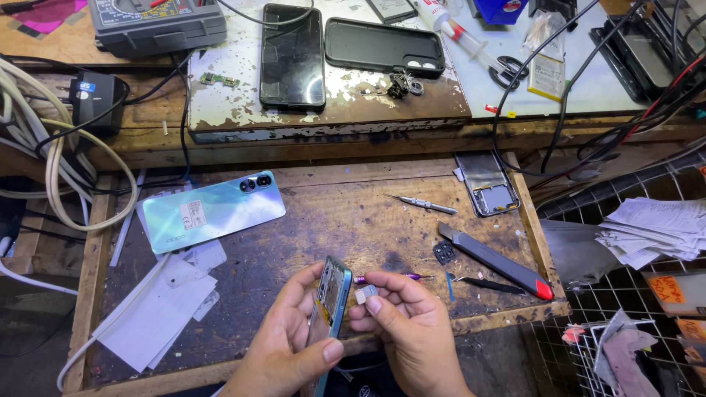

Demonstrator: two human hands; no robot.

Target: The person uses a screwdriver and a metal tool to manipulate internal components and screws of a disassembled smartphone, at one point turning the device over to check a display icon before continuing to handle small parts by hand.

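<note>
My left hand (290,345) grips an opened phone body (329,305) with a teal frame, held on edge above the near side of the wooden work tray (346,213). Right beside it, my right hand (412,323) pinches a small silvery square part (365,295) between thumb and fingers, almost touching the phone's edge. A shiny teal back cover (212,211) with two camera rings lies flat at the tray's far left.
On the tray lie a utility knife (496,261), tweezers (482,283), a small screwdriver (423,204), a purple-tipped tool (401,277), a phone mid-frame (487,184) and white papers (158,309). A raised board holds a black phone (293,55) and case (384,47). Cables hang left and right.
</note>
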